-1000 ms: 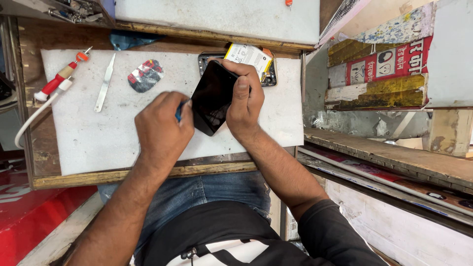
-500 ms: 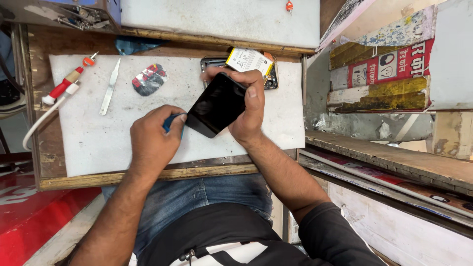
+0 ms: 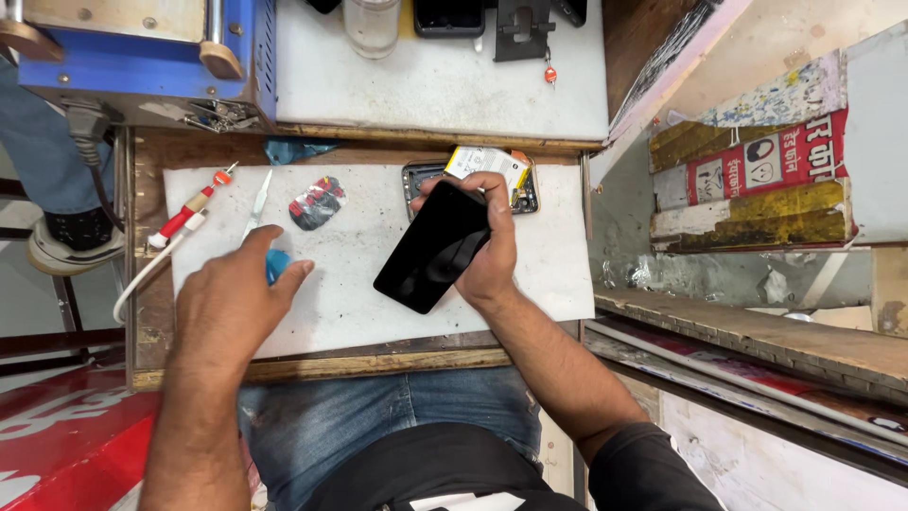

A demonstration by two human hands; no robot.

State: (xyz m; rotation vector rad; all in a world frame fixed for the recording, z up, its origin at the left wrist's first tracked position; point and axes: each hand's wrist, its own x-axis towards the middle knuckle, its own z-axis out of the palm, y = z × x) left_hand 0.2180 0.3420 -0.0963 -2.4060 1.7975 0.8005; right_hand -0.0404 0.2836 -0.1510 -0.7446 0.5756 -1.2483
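Two hands of mine are over the white mat (image 3: 378, 274) that covers the wooden desk (image 3: 147, 237). My right hand (image 3: 487, 251) grips a black phone screen (image 3: 433, 248), fingers (image 3: 452, 182) curled over its far edge and thumb along its near side, so the glossy panel is tilted and lifted off the mat near the mat's right half. Just beyond that screen, at the mat's far edge, lies the opened phone body (image 3: 525, 194) with a white-and-yellow battery (image 3: 487, 161) showing. My left hand (image 3: 236, 303) hovers over the mat's left part, fingers loosely closed around a small blue tool (image 3: 276, 265); only a bit of it peeks out by my forefinger, so I cannot tell exactly how it is pinched. Farther left on the mat sit metal tweezers (image 3: 257, 203), a red-and-white handled tool (image 3: 184, 220) with a white cord, and a small red-and-black patterned piece (image 3: 317, 202). Beyond the mat's far edge stands a blue machine (image 3: 142, 71) and a clear jar (image 3: 371, 26) on a pale shelf surface.
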